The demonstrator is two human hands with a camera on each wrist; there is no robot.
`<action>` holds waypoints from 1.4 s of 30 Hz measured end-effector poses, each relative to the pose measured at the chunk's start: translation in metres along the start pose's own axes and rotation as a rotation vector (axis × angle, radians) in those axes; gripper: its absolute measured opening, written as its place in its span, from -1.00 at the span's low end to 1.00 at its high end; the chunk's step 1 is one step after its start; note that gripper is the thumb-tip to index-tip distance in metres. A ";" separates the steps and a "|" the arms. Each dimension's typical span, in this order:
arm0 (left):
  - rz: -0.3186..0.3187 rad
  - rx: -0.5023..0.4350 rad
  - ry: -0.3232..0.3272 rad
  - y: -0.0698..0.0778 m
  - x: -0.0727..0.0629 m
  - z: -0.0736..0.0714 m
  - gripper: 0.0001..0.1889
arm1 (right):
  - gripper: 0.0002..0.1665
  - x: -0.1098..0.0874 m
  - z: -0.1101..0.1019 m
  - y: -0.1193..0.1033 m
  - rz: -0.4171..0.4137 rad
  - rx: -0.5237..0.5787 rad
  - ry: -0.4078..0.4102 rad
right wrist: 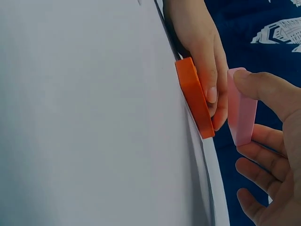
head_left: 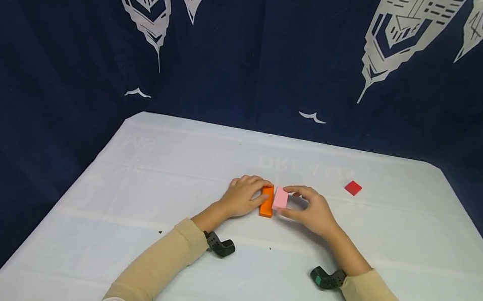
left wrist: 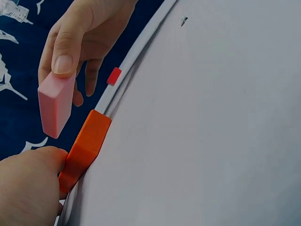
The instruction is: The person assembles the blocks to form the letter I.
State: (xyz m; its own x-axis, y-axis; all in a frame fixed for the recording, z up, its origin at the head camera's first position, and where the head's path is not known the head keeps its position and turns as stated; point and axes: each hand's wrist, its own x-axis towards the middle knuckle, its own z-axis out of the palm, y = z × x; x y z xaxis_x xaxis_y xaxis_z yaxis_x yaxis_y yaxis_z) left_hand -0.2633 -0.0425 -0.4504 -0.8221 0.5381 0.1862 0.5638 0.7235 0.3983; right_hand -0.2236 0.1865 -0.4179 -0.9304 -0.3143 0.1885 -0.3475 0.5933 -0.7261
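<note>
Near the middle of the table, my left hand (head_left: 246, 195) grips an orange block (head_left: 266, 205) by its left side, thumb and fingers on it. The orange block (left wrist: 86, 149) looks long and flat-sided in the left wrist view. Just to its right, my right hand (head_left: 312, 211) pinches a pink block (head_left: 280, 198) between thumb and fingertips. The pink block (right wrist: 243, 110) appears raised off the table, with a narrow gap between it and the orange block. Its other fingers (right wrist: 256, 172) are loosely bent, away from the block.
A flat red piece (head_left: 353, 188) lies on the white-covered table (head_left: 188, 276), beyond and to the right of the hands. Small dark specks lie nearer the front. A dark blue patterned cloth (head_left: 252, 70) hangs behind the table.
</note>
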 end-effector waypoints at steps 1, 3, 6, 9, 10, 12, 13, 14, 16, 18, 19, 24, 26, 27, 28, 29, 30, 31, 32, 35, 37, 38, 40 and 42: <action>0.001 0.000 0.001 0.000 0.000 0.000 -0.58 | -0.32 -0.001 0.000 -0.001 -0.008 -0.001 0.001; 0.003 0.000 0.004 0.000 0.000 0.000 -0.58 | -0.33 -0.003 0.001 -0.002 -0.022 -0.005 0.003; 0.006 0.001 0.008 0.000 0.000 0.000 -0.58 | -0.33 -0.006 0.003 -0.003 -0.037 -0.012 0.000; 0.007 0.002 0.007 0.000 0.000 0.000 -0.58 | -0.32 -0.009 0.004 -0.004 -0.045 -0.019 -0.013; 0.007 0.002 0.005 0.000 0.000 0.000 -0.58 | -0.33 -0.011 0.005 -0.005 -0.047 -0.021 -0.019; 0.006 0.005 0.003 0.000 0.000 0.000 -0.58 | -0.33 -0.013 0.006 -0.006 -0.049 -0.020 -0.029; 0.006 0.006 0.002 0.000 0.000 0.000 -0.58 | -0.32 -0.014 0.007 -0.007 -0.050 -0.017 -0.032; 0.006 0.007 0.002 0.000 0.000 -0.001 -0.58 | -0.33 -0.016 0.007 -0.008 -0.051 -0.015 -0.035; 0.006 0.008 0.001 0.000 0.000 -0.001 -0.57 | -0.33 -0.018 0.009 -0.010 -0.056 -0.011 -0.039; 0.008 0.008 0.002 0.000 -0.001 -0.001 -0.57 | -0.34 -0.020 0.010 -0.011 -0.067 -0.008 -0.042; 0.008 0.008 0.001 0.000 -0.001 -0.001 -0.57 | -0.35 -0.021 0.010 -0.011 -0.072 -0.007 -0.044; 0.008 0.010 -0.005 0.000 -0.001 -0.001 -0.58 | -0.36 -0.026 0.014 -0.013 -0.109 -0.002 -0.060; 0.005 0.008 -0.006 0.001 0.000 -0.001 -0.58 | -0.36 -0.028 0.015 -0.013 -0.123 0.004 -0.064; 0.003 0.006 -0.006 0.001 -0.001 -0.002 -0.58 | -0.37 -0.029 0.016 -0.014 -0.130 0.003 -0.064; 0.002 0.004 -0.006 0.001 0.000 -0.002 -0.58 | -0.37 -0.030 0.017 -0.014 -0.136 0.005 -0.063; 0.001 0.002 -0.006 0.001 -0.001 -0.002 -0.58 | -0.37 -0.031 0.018 -0.015 -0.142 0.006 -0.062; -0.001 0.001 -0.005 0.002 -0.001 -0.002 -0.58 | -0.37 -0.032 0.018 -0.016 -0.148 0.005 -0.062; -0.001 -0.001 -0.004 0.002 -0.001 -0.002 -0.58 | -0.37 -0.033 0.019 -0.016 -0.154 0.003 -0.062; -0.001 -0.002 -0.005 0.002 -0.001 -0.002 -0.58 | -0.37 -0.034 0.020 -0.017 -0.159 -0.001 -0.063; -0.001 -0.002 -0.004 0.001 -0.001 -0.002 -0.58 | -0.37 -0.037 0.022 -0.018 -0.172 -0.010 -0.069; 0.001 -0.002 -0.001 0.001 -0.001 -0.002 -0.58 | -0.37 -0.039 0.023 -0.018 -0.178 -0.019 -0.076; 0.002 -0.003 -0.001 0.001 -0.001 -0.002 -0.58 | -0.37 -0.040 0.024 -0.019 -0.180 -0.021 -0.081; 0.003 -0.003 0.000 0.001 -0.001 -0.002 -0.58 | -0.37 -0.041 0.025 -0.019 -0.187 -0.024 -0.086; 0.004 -0.004 0.001 0.001 -0.001 -0.002 -0.58 | -0.37 -0.043 0.025 -0.019 -0.190 -0.028 -0.088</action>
State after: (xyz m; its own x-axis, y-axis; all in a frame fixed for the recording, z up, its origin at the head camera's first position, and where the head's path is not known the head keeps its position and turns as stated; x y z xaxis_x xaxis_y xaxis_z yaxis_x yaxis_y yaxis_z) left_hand -0.2621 -0.0427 -0.4487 -0.8197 0.5410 0.1885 0.5671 0.7196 0.4008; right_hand -0.1744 0.1696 -0.4287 -0.8344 -0.4853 0.2612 -0.5202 0.5369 -0.6641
